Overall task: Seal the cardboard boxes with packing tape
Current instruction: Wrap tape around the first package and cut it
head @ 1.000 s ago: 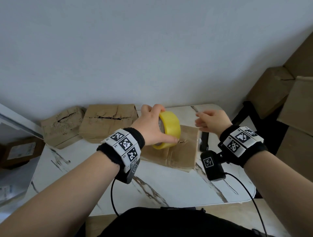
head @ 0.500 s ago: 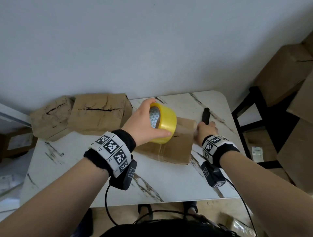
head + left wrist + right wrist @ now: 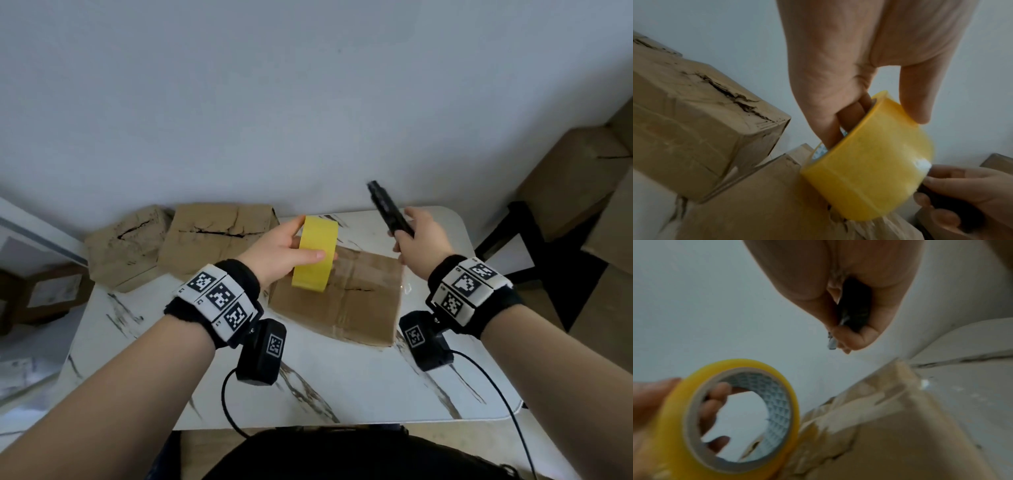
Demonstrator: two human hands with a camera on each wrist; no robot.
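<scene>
The left hand [image 3: 274,251] grips the tape [image 3: 317,253]; the right hand [image 3: 419,241] grips the knife [image 3: 388,210]. Its blade could nick fingers if rushed.

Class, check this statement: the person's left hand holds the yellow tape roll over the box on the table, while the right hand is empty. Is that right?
Not quite. The right hand is not empty: it grips a black cutter, as the head view shows. The rest stands: the left hand holds the yellow tape roll over the box on the table.
</scene>
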